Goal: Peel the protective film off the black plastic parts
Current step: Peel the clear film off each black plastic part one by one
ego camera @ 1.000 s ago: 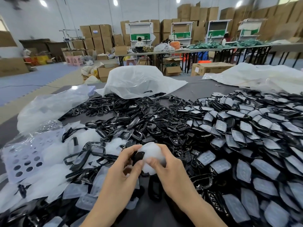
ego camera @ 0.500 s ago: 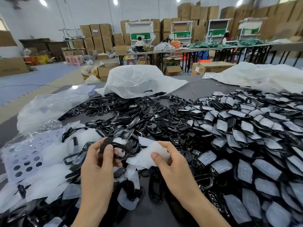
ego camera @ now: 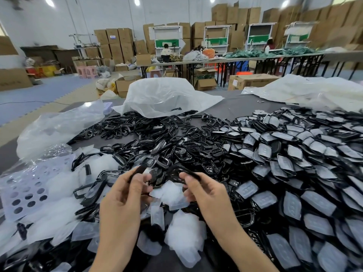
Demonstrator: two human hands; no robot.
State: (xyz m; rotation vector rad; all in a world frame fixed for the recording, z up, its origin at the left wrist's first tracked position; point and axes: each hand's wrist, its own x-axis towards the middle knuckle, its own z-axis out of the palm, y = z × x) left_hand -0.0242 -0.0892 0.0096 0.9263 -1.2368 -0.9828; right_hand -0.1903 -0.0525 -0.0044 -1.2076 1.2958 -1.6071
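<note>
black plastic, left: your left hand (ego camera: 123, 195) pinches a thin black piece (ego camera: 138, 170) between thumb and fingertips, lifted above the heap; blur hides its exact shape.
black plastic, right: your right hand (ego camera: 208, 195) pinches a curved black frame (ego camera: 181, 173) at its near edge, thumb on top and the other fingers curled under.
film: the white film sheet (ego camera: 170, 194) your right fingers held half a second ago now lies just below and between your hands; whether your lower right fingers touch it cannot be told.
change: a second ago both your hands closed on one film-covered part; now the film is off and your hands are apart, each with bare black plastic.
meaning: this part looks done; your next move is likely to drop the bare pieces and pick a covered one.
covered parts (ego camera: 294, 163): heaped to your right, film still on, so most of the job remains.
bare parts (ego camera: 149, 134): spread over the middle of the grey table (ego camera: 235, 107).
spent film (ego camera: 59, 193): piled at your left.
risk: loose film near your hands could get mixed in with the bare parts.
</note>
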